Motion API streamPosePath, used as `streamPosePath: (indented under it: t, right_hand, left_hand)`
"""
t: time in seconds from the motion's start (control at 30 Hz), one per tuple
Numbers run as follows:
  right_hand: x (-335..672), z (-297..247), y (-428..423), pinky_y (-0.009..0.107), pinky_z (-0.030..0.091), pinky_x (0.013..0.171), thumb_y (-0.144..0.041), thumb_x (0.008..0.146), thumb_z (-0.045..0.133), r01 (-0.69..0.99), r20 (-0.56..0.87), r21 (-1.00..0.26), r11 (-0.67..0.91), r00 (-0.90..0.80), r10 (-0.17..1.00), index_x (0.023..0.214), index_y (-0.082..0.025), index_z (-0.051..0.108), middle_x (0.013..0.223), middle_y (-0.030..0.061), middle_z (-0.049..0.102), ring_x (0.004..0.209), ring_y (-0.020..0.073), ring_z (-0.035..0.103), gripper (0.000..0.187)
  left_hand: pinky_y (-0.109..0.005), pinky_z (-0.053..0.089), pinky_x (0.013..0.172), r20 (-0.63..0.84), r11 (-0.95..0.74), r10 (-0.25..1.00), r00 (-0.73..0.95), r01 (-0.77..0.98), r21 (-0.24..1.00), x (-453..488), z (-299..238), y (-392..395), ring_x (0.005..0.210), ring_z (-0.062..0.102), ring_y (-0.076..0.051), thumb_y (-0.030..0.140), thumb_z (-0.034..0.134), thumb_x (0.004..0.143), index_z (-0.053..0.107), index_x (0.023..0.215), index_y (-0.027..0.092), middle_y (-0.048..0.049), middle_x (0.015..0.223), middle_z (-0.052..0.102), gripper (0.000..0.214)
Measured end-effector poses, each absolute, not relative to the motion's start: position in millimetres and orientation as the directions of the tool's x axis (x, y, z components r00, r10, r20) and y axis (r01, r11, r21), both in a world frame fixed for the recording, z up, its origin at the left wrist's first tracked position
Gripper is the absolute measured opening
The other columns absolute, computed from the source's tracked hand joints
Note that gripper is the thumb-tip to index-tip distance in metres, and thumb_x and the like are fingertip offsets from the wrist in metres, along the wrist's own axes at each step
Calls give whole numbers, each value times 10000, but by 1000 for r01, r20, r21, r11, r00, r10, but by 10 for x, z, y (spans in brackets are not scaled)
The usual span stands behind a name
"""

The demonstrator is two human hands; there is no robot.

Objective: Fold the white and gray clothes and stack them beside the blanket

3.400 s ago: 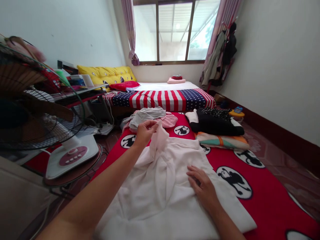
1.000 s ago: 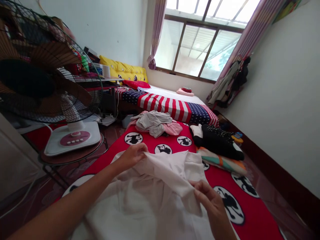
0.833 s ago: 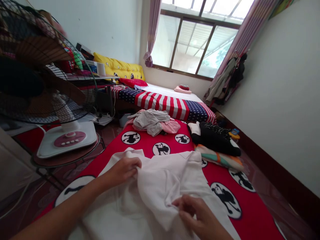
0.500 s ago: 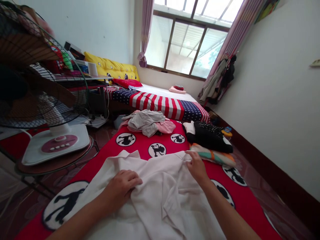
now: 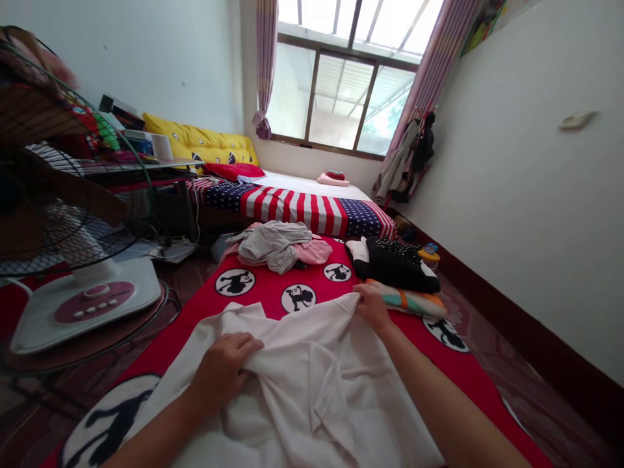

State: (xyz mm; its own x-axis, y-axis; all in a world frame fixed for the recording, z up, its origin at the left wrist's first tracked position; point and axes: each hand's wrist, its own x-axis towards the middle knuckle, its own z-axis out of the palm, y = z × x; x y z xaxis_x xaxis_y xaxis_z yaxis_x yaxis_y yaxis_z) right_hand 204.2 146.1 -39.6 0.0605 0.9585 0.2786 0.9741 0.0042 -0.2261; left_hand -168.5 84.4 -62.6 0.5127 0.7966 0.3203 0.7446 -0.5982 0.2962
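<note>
On the far left, a fan (image 5: pixel 88 273) stands on a round stool (image 5: pixel 160 311), and behind it is a cluttered desk (image 5: pixel 168 164) with a yellow cushion (image 5: pixel 195 140) just past it. A red blanket (image 5: pixel 268 292) printed with monkeys begins next and spreads across to the right. The left hand (image 5: pixel 227 364) lies on the near part of a white cloth, fingers bent; whether it grips the fabric or only presses on it, I cannot tell. Beyond that hand, at the blanket's far end, sits a crumpled heap of grey and pink clothes (image 5: pixel 273 244).

In the middle, the white cloth (image 5: pixel 302 364) is spread on the red blanket, its centre rumpled into loose folds. The right hand (image 5: pixel 370 305) has its fingers closed on the upper right corner of the cloth. Just past that hand, black clothes (image 5: pixel 397 270) lie folded over an orange-and-green cloth (image 5: pixel 414 302), and coats (image 5: pixel 407 159) hang near the right wall.

Judging by this, the pieces at right look finished, the white cloth is partway, laid out but neither smooth nor folded, and the heap appears left to do.
</note>
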Motion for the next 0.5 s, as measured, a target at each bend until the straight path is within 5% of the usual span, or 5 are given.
streamPosePath:
  t: [0.17,0.33,0.5]
  right_hand:
    - [2231,-450,877,328,469,897,-149,819,430,928,599,-317,195,36,800,1009,-194,626,1089,81,654,1061,208,583,276]
    - [2355,-702,123,297,499,776,-56,733,448,989,375,-101,112,-67,924,882,-255,680,1209,19,621,1049,208,590,339]
    - [2062,-473,110,337,467,853,-77,792,469,995,579,-77,68,-11,816,875,-223,683,1124,40,650,1011,219,570,273]
  left_hand:
    - [-360,447,831,538,-697,678,502,672,251,-1804,-491,981,925,583,-230,39,428,687,683,909,204,-59,971,666,376]
    - [-340,418,848,300,-776,627,719,544,319,-1932,-432,803,865,580,-196,52,493,699,681,897,255,-17,916,654,340]
    - [-348,444,792,152,-701,698,700,625,342,-1793,-303,724,815,601,-209,276,474,880,677,842,216,-45,855,653,215]
